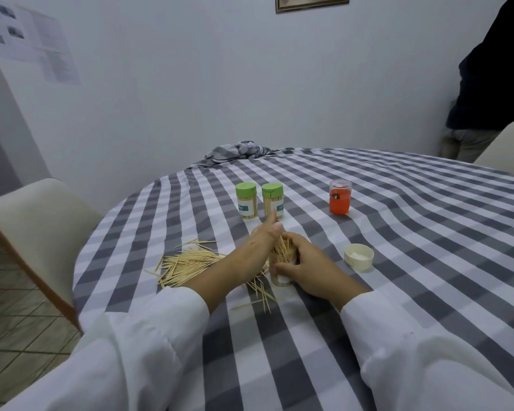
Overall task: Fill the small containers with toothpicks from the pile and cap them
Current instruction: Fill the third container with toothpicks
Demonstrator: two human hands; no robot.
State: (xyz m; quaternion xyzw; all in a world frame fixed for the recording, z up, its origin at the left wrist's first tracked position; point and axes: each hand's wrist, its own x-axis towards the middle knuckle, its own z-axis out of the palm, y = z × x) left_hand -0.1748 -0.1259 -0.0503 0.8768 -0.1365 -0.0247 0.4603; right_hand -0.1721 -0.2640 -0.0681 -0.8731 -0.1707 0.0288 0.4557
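Her right hand [297, 264] has its grip curled round the open container [281, 277] standing on the bench [398, 232]. The left hand [263, 241] seems to pinch a bundle of toothpicks [284, 250] into its mouth. She should keep them parallel and feed them gently. The pile [187, 264] lies just left, the cream cap [359, 256] to the right.

Matt checked cloth tablecloth [368, 292], pale wooden toothpicks [187, 262], glossy plastic containers [246, 204].
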